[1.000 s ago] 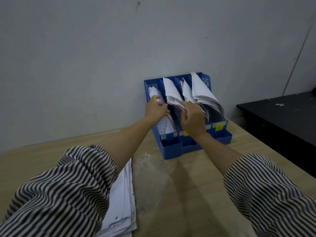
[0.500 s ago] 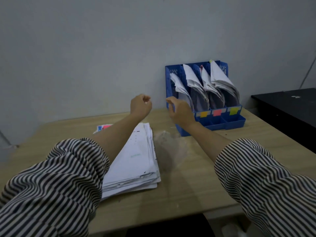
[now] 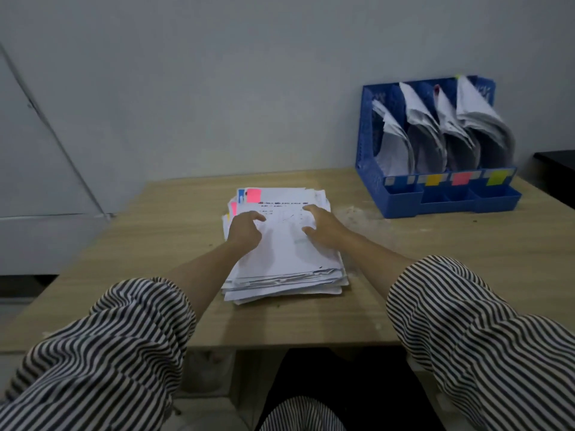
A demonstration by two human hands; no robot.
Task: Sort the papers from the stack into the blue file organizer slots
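Two hands over paper stack point(image 3: 284, 244) mid-counter point(image 3: 451, 259) — left hand point(image 3: 244, 230) and right hand point(image 3: 320, 227) both loosely curled, grasping nothing yet. Blue file organizer point(image 3: 435, 147) well apart, far right. My plan: peel only top sheet, check pink tab point(image 3: 253, 195) colour — match slot label.

The table point(image 3: 155, 244) at the frame's centre looks like pale wood-grain laminate, matt, with a dusty whitish scuffed patch point(image 3: 361, 213) right of centre. The stack of papers point(image 3: 286, 256) on it is plain white printed paper, slightly ragged at its edges, with a pink sticky tab point(image 3: 253, 195). The file organizer point(image 3: 389, 194) at upper right is blue plastic, perforated on its side wall. The striped sleeves point(image 3: 466, 321) along the bottom are soft woven cloth. The wall point(image 3: 217, 73) is matt painted.
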